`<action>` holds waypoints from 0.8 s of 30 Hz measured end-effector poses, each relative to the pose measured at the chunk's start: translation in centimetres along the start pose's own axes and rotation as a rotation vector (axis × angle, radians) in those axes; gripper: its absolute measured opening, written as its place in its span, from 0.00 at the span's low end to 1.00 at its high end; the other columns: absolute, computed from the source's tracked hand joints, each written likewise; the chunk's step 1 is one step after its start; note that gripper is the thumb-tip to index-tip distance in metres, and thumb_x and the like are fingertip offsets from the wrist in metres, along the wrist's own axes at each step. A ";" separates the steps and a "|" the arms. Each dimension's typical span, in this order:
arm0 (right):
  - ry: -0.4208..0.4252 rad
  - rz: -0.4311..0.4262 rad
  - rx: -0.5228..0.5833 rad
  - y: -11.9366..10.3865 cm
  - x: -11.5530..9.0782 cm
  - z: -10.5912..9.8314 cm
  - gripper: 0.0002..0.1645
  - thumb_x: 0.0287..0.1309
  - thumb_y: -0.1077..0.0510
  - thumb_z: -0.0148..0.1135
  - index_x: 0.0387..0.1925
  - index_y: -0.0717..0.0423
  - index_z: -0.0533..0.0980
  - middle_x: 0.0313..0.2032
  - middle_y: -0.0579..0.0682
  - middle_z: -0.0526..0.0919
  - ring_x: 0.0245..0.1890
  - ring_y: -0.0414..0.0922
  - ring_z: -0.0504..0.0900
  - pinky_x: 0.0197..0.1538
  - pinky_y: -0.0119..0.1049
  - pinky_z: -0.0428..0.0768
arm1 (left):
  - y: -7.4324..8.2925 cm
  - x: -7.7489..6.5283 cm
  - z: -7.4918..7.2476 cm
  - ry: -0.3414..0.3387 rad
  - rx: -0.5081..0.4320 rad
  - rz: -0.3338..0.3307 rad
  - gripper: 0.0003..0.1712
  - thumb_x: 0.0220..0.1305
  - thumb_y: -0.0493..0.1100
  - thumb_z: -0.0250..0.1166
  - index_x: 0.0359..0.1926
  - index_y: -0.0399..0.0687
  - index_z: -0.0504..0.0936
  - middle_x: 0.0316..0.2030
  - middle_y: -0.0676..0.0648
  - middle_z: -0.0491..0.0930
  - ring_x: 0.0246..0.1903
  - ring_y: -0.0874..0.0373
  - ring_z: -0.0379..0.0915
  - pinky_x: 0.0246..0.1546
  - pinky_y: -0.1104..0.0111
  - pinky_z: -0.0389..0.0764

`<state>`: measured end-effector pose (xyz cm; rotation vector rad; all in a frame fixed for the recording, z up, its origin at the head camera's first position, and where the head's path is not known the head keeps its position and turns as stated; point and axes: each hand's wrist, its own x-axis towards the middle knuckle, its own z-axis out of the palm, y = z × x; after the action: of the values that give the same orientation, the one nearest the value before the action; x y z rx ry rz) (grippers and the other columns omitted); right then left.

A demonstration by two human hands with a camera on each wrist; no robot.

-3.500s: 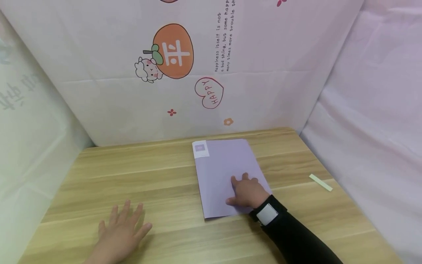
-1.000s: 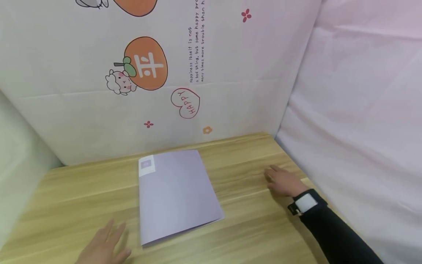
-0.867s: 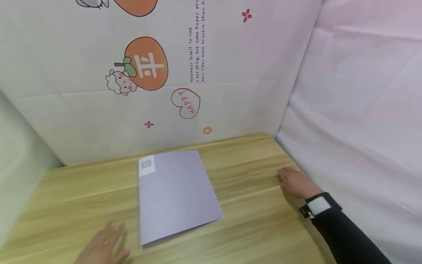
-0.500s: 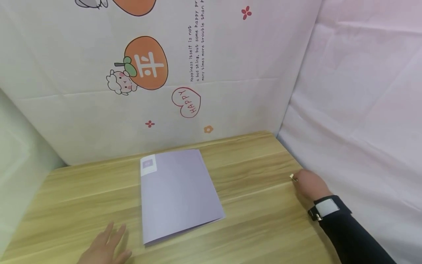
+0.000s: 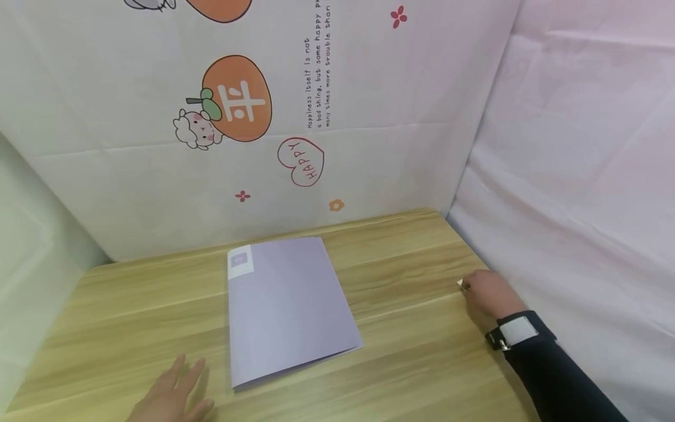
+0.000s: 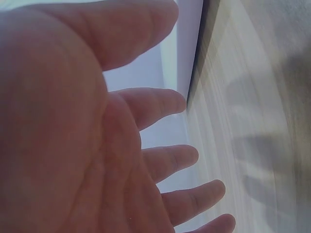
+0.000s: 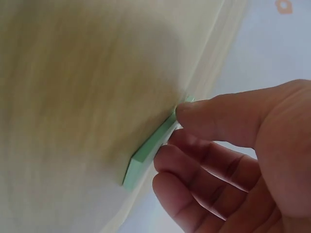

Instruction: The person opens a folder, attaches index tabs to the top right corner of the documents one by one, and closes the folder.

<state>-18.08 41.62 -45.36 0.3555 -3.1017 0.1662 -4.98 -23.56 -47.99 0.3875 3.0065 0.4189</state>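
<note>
The green strip (image 7: 153, 144), likely light and stiff (best held across its sides), is pinched in the right hand (image 5: 493, 291), the left hand (image 5: 167, 396) spread and empty.

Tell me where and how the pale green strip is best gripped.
Pinch the pale green strip across its long sides, coming from the near right, as the right hand does: thumb on one side, fingertips opposite. It's slim and straight, so a light pinch should suit. The thumb looks closer to one end; nearer the middle might balance better.
</note>
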 end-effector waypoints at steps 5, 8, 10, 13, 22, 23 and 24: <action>0.015 -0.028 -0.013 -1.6 0.5 0.2 0.07 0.57 0.65 0.64 0.32 0.56 0.87 0.32 0.54 0.86 0.34 0.56 0.84 0.39 0.52 0.81 | -0.1 0.0 0.1 -0.008 -0.020 -0.006 0.46 0.61 0.64 0.67 0.67 0.35 0.69 0.65 0.20 0.58 0.57 0.20 0.62 0.44 0.34 0.74; 0.004 -0.025 0.010 -2.4 0.6 0.4 0.09 0.58 0.67 0.62 0.33 0.56 0.87 0.34 0.55 0.86 0.35 0.57 0.84 0.39 0.52 0.81 | 0.1 0.0 0.0 -0.019 -0.032 -0.009 0.46 0.60 0.64 0.67 0.68 0.35 0.69 0.65 0.20 0.58 0.58 0.20 0.61 0.45 0.33 0.73; -0.008 -0.017 0.010 -2.9 0.7 0.5 0.09 0.57 0.67 0.62 0.34 0.57 0.87 0.35 0.55 0.86 0.37 0.57 0.84 0.40 0.53 0.81 | 0.3 0.2 -0.2 -0.028 -0.036 -0.008 0.46 0.61 0.64 0.67 0.68 0.35 0.69 0.66 0.20 0.57 0.59 0.20 0.60 0.46 0.33 0.72; -0.041 -0.015 0.010 -3.9 0.7 0.2 0.10 0.57 0.67 0.61 0.34 0.56 0.87 0.35 0.55 0.86 0.37 0.57 0.84 0.41 0.53 0.81 | 0.6 0.4 -0.4 -0.043 -0.034 -0.005 0.46 0.61 0.63 0.67 0.68 0.35 0.68 0.66 0.20 0.56 0.59 0.19 0.60 0.47 0.33 0.71; -0.127 -0.040 -0.017 -7.6 0.8 -0.4 0.15 0.62 0.65 0.56 0.22 0.52 0.81 0.27 0.50 0.79 0.23 0.45 0.73 0.26 0.40 0.74 | 1.2 0.4 -0.5 -0.039 -0.072 0.049 0.43 0.60 0.60 0.69 0.66 0.35 0.71 0.64 0.19 0.58 0.56 0.17 0.61 0.45 0.31 0.71; -0.131 -0.034 -0.011 -8.0 0.8 -0.3 0.16 0.62 0.66 0.56 0.20 0.51 0.80 0.27 0.50 0.77 0.23 0.45 0.71 0.25 0.39 0.73 | 1.3 0.4 -0.5 -0.041 -0.072 0.049 0.43 0.60 0.60 0.68 0.67 0.35 0.71 0.64 0.19 0.58 0.57 0.18 0.61 0.45 0.31 0.70; -0.128 -0.036 -0.013 -8.4 0.7 -0.3 0.16 0.61 0.66 0.56 0.19 0.51 0.79 0.26 0.50 0.77 0.23 0.44 0.70 0.25 0.39 0.73 | 1.4 0.5 -0.5 -0.043 -0.070 0.050 0.43 0.60 0.60 0.68 0.67 0.35 0.71 0.64 0.19 0.58 0.57 0.18 0.61 0.46 0.31 0.70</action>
<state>-16.88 33.37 -44.18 0.4384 -3.2183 0.1282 -5.15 -22.25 -47.10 0.4604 2.9366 0.5117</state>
